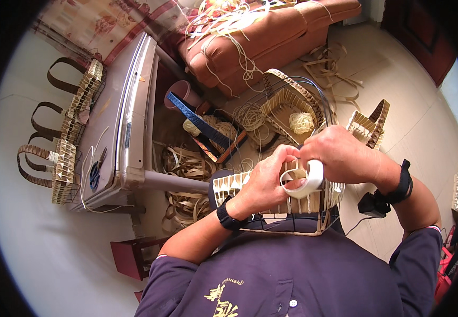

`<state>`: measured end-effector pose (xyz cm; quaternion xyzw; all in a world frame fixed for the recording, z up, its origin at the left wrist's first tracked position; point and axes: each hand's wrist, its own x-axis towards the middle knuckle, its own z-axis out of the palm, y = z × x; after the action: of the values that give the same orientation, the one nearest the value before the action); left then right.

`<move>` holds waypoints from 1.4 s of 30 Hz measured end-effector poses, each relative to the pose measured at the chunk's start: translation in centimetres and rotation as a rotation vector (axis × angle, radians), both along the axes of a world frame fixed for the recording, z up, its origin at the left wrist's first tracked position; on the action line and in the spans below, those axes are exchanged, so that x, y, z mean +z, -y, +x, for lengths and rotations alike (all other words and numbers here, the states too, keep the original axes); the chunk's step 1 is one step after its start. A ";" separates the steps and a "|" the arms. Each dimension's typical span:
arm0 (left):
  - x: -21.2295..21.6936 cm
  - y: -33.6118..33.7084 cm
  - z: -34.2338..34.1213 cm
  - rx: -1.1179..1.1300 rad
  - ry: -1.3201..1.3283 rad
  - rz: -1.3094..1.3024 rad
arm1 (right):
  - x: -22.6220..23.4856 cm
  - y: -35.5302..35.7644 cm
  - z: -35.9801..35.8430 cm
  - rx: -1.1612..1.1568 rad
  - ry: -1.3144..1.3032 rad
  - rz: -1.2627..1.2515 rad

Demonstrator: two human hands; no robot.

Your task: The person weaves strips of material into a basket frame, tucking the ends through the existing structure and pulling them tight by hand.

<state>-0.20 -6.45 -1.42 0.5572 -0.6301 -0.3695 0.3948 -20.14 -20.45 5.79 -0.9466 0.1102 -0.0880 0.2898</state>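
Observation:
A half-woven basket (pixel 230 186) with a dark wire frame and cream strips rests on my lap. My left hand (pixel 268 182) is closed in a pinch at the basket's side, with a coiled white strip (pixel 314 179) looped about its thumb. Close against it, my right hand (pixel 340 154) is curled shut, its fingertips meeting the left ones above the coil. What lies between the right fingertips is hidden. A brown-wrapped handle (pixel 297 87) arches over another basket on the floor just ahead, which holds a ball of cream cord (pixel 301 122).
On the left stands a grey table (pixel 114 119) with blue-handled scissors (pixel 96 173) and several handled baskets (pixel 70 132). Loose tan strips (pixel 186 164) lie beneath. Ahead are a blue-handled basket (pixel 200 121), a pink bin (pixel 184 95) and a brown sofa (pixel 271 45) strewn with cord.

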 end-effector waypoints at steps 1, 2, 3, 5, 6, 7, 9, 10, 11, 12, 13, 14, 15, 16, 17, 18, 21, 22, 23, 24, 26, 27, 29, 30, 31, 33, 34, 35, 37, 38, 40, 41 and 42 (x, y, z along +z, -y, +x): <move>-0.2 0.0 0.1 -0.013 0.004 0.000 | 0.0 -0.1 -0.1 -0.011 -0.009 -0.032; -0.3 0.0 0.1 -0.026 0.007 -0.001 | -0.3 0.0 -0.2 0.024 -0.057 -0.038; -0.5 0.0 0.2 -0.039 0.011 -0.002 | -0.3 -0.1 -0.3 0.034 -0.071 -0.046; -0.6 0.2 0.0 -0.017 0.035 -0.081 | -0.2 -0.3 -0.4 0.052 -0.098 -0.059; -0.4 0.3 -0.2 -0.005 0.035 -0.088 | -0.2 -0.3 -0.7 0.005 -0.012 0.037; -0.3 0.3 -0.3 0.006 0.036 -0.096 | 0.1 -0.1 -1.1 -0.039 0.031 0.087; -0.1 0.2 -0.4 0.030 0.060 -0.033 | 1.0 0.3 -1.4 -0.154 0.085 0.171; -0.1 0.2 -0.5 0.044 0.061 -0.037 | 1.0 0.4 -1.4 -0.188 0.108 0.180; -0.1 0.2 -0.7 0.052 0.063 -0.042 | 0.1 0.6 -1.5 -0.186 0.124 0.160; -0.6 0.3 -0.7 0.047 0.037 -0.077 | -0.7 0.7 -1.6 -0.182 0.139 0.140; -0.7 0.3 -0.8 0.044 0.024 -0.095 | -1.4 0.5 -1.5 -0.131 0.141 0.041; -0.7 0.3 -0.8 0.042 0.010 -0.112 | -1.3 0.1 -1.6 -0.125 0.141 0.041; -0.7 0.3 -0.8 0.034 -0.006 -0.112 | -1.2 -0.3 -1.6 -0.120 0.141 0.042; -0.5 0.3 -0.8 0.034 -0.015 -0.112 | -1.1 -0.8 -1.8 -0.116 0.141 0.044; -0.2 0.2 -0.9 0.037 -0.022 -0.113 | -0.9 -1.2 -2.1 -0.173 0.194 0.013; 0.4 0.2 -1.1 0.062 0.026 -0.080 | -0.5 -1.7 -2.5 -0.232 0.246 -0.018; 0.2 0.2 -1.1 0.086 0.027 -0.071 | -1.7 -2.5 -5.5 -0.100 0.350 -0.325; -0.1 0.2 -1.0 0.084 0.043 -0.084 | -2.1 -3.2 -5.9 -0.041 0.342 -0.363; -0.1 0.3 -1.2 0.086 0.016 -0.112 | -2.1 -3.8 -6.0 0.026 0.288 -0.344; -0.1 0.4 -1.3 0.091 -0.012 -0.142 | -2.0 -4.4 -6.0 0.096 0.233 -0.323; -0.1 0.6 -1.6 0.100 -0.047 -0.142 | -2.5 -4.7 -5.7 0.112 0.242 -0.370; 0.0 0.6 -1.6 0.099 -0.046 -0.127 | -2.8 -4.9 -5.6 0.117 0.247 -0.392; 0.0 0.7 -1.6 0.098 -0.040 -0.098 | -3.2 -4.9 -5.4 0.107 0.303 -0.430; -0.3 0.8 -1.6 0.095 -0.033 -0.099 | -3.3 -4.9 -5.3 0.111 0.324 -0.439; -0.4 0.8 -1.6 0.093 -0.029 -0.101 | -3.4 -5.1 -5.4 0.139 0.337 -0.430; -0.6 0.6 -1.5 0.103 0.023 -0.148 | -3.6 -5.6 -5.9 0.239 0.336 -0.288; -0.4 0.6 -1.4 0.108 0.047 -0.171 | -3.4 -6.1 -6.3 0.298 0.320 -0.189; -0.4 0.6 -1.4 0.109 0.071 -0.191 | -3.0 -6.8 -6.9 0.342 0.295 -0.067; -0.3 0.5 -1.4 0.114 0.027 -0.167 | -2.5 -7.6 -7.8 0.392 0.261 0.142; -0.4 0.6 -1.3 0.115 0.013 -0.155 | -2.5 -7.7 -8.2 0.403 0.256 0.231; -0.2 0.4 -1.0 0.106 -0.028 -0.069 | -2.7 -7.9 -8.5 0.455 0.225 0.420; -0.2 0.4 -0.9 0.094 -0.039 -0.051 | -2.7 -7.9 -8.6 0.479 0.199 0.467; -0.1 0.4 -0.9 0.081 -0.050 -0.032 | -2.8 -7.9 -8.8 0.499 0.172 0.514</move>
<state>-1.06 -6.87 -1.54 0.5663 -0.6029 -0.3569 0.4341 -28.90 -12.54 3.03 -0.8297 -0.1303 -0.0634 0.5391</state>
